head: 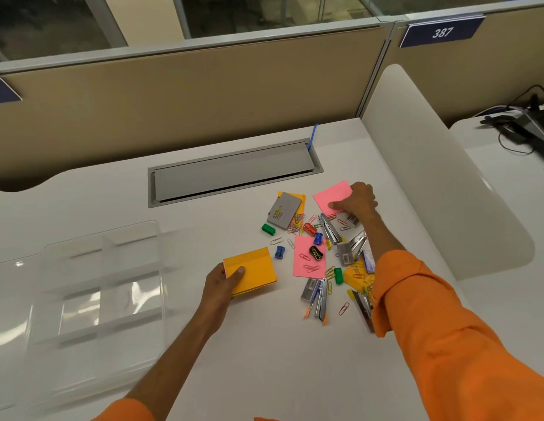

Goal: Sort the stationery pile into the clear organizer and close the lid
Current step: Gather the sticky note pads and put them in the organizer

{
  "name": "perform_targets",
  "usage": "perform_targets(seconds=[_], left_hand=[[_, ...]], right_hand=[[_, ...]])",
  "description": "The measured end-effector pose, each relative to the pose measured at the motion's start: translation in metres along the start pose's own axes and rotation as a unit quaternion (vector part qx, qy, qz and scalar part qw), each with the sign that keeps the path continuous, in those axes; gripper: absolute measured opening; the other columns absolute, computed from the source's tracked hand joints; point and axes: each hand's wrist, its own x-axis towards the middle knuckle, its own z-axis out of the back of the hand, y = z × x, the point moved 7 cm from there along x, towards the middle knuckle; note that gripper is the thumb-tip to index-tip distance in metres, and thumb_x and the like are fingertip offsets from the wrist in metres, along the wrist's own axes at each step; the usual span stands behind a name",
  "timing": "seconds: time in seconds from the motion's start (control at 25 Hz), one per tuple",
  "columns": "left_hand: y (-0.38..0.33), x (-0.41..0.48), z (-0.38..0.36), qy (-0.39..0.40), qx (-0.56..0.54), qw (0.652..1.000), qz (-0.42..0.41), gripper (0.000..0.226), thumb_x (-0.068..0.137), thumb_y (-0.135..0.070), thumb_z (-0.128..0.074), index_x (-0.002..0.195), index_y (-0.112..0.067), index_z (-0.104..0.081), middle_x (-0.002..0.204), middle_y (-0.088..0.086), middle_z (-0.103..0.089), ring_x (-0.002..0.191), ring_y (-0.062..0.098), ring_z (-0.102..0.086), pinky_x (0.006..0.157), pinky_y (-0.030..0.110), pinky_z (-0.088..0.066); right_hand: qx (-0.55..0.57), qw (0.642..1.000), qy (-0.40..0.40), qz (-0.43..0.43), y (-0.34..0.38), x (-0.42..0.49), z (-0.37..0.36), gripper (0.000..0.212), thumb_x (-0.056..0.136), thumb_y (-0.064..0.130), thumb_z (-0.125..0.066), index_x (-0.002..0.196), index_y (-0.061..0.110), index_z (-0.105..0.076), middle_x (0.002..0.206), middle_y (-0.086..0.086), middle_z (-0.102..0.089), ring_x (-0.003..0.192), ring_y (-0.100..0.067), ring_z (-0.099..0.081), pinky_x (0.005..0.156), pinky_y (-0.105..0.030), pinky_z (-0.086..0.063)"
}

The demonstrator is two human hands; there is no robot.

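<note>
My left hand (pixel 223 281) holds a stack of orange sticky notes (pixel 252 270) just above the desk, left of the pile. At the pile's far edge my right hand (pixel 357 200) grips a pink sticky pad (pixel 331 194). Between the hands lies the stationery pile: another pink pad (pixel 304 259) with a black sharpener (pixel 315 253) on it, a grey box (pixel 284 209), staplers (pixel 321 299), green (pixel 268 229) and blue (pixel 279 252) sharpeners, and several coloured paper clips (pixel 296 223). The clear organizer (pixel 94 287) stands open at the left, its compartments showing nothing inside.
A grey cable hatch (pixel 234 171) is set into the white desk (pixel 264 360) behind the pile. A beige partition (pixel 173 101) closes the back. A white rounded divider (pixel 431 177) rises at the right, with dark equipment and cables (pixel 520 126) on the neighbouring desk.
</note>
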Motion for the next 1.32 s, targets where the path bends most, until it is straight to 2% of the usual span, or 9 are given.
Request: perform_targets(seconds=[0.16,0.32,0.6,0.72,0.8,0.88,1.04,1.16,1.32], left_hand=[[-0.001,-0.001,-0.002,0.000,-0.019,1.000,-0.002,0.094,0.067,-0.060,-0.067,0.146,-0.017,-0.040,0.144,0.007,-0.048,0.126,0.032,-0.050,0.106,0.055,-0.043],[-0.003,-0.007,-0.006,0.003,-0.028,1.000,0.007,0.083,0.076,-0.055,-0.068,0.145,-0.017,-0.042,0.141,0.007,-0.051,0.123,0.031,-0.052,0.106,0.054,-0.044],[-0.007,-0.016,-0.014,0.015,-0.076,0.997,0.012,0.044,0.097,-0.039,-0.055,0.133,-0.013,-0.051,0.130,0.012,-0.059,0.114,0.033,-0.060,0.101,0.054,-0.049],[-0.012,-0.027,-0.016,0.021,-0.113,0.993,0.014,0.032,0.101,-0.037,-0.047,0.120,-0.013,-0.058,0.120,0.017,-0.064,0.108,0.035,-0.063,0.098,0.055,-0.050],[-0.016,-0.034,-0.016,0.033,-0.127,0.991,0.010,0.030,0.102,-0.039,-0.045,0.111,-0.015,-0.061,0.113,0.018,-0.068,0.104,0.035,-0.065,0.097,0.055,-0.051],[-0.017,-0.038,-0.015,0.047,-0.137,0.989,0.007,0.035,0.099,-0.040,-0.050,0.118,-0.013,-0.060,0.114,0.016,-0.069,0.107,0.035,-0.066,0.095,0.055,-0.052],[-0.018,-0.043,-0.009,0.066,-0.104,0.992,-0.032,0.039,0.092,-0.027,-0.066,0.125,-0.009,-0.059,0.114,0.010,-0.071,0.105,0.030,-0.068,0.092,0.046,-0.056],[-0.013,-0.044,-0.004,0.055,-0.077,0.994,-0.050,0.035,0.089,-0.021,-0.069,0.122,-0.012,-0.061,0.113,0.008,-0.071,0.104,0.028,-0.068,0.092,0.043,-0.056],[-0.004,-0.038,0.003,0.040,-0.090,0.994,-0.049,0.024,0.090,-0.017,-0.069,0.113,-0.016,-0.063,0.113,0.011,-0.071,0.106,0.031,-0.066,0.096,0.047,-0.053]], right_hand=[[0.071,0.995,-0.053,0.055,0.004,-0.015,0.011,0.035,0.094,0.020,-0.060,0.123,0.003,-0.052,0.125,-0.018,-0.059,0.116,-0.035,-0.054,0.098,-0.043,-0.038],[0.193,0.972,-0.113,0.067,0.010,-0.058,0.040,0.030,0.095,0.007,-0.056,0.124,-0.003,-0.057,0.123,-0.021,-0.062,0.112,-0.035,-0.060,0.090,-0.034,-0.047],[0.295,0.950,0.041,0.099,0.028,-0.175,-0.014,0.033,0.091,0.004,-0.059,0.124,0.003,-0.061,0.113,-0.007,-0.067,0.099,-0.026,-0.065,0.085,-0.044,-0.057],[0.289,0.948,0.084,0.103,0.037,-0.214,-0.044,0.036,0.091,0.002,-0.058,0.127,0.004,-0.059,0.115,-0.006,-0.067,0.096,-0.026,-0.066,0.079,-0.040,-0.059],[0.269,0.953,0.077,0.112,0.040,-0.228,-0.060,0.034,0.091,0.005,-0.060,0.124,0.006,-0.062,0.114,-0.011,-0.069,0.097,-0.027,-0.067,0.085,-0.042,-0.057],[0.252,0.958,0.067,0.114,0.042,-0.239,-0.070,0.034,0.090,0.007,-0.061,0.124,0.008,-0.062,0.114,-0.010,-0.069,0.101,-0.024,-0.064,0.089,-0.037,-0.053],[0.199,0.969,0.059,0.135,0.052,-0.255,-0.080,0.036,0.094,0.011,-0.058,0.129,0.007,-0.057,0.117,-0.011,-0.065,0.103,-0.022,-0.060,0.080,-0.023,-0.043],[0.185,0.969,0.072,0.145,0.053,-0.258,-0.092,0.040,0.094,0.014,-0.059,0.133,0.009,-0.052,0.121,-0.011,-0.063,0.109,-0.023,-0.059,0.080,-0.022,-0.043],[0.127,0.974,0.082,0.166,0.053,-0.243,-0.093,0.041,0.091,0.028,-0.064,0.128,0.012,-0.055,0.114,-0.009,-0.063,0.099,-0.018,-0.059,0.077,-0.024,-0.041]])
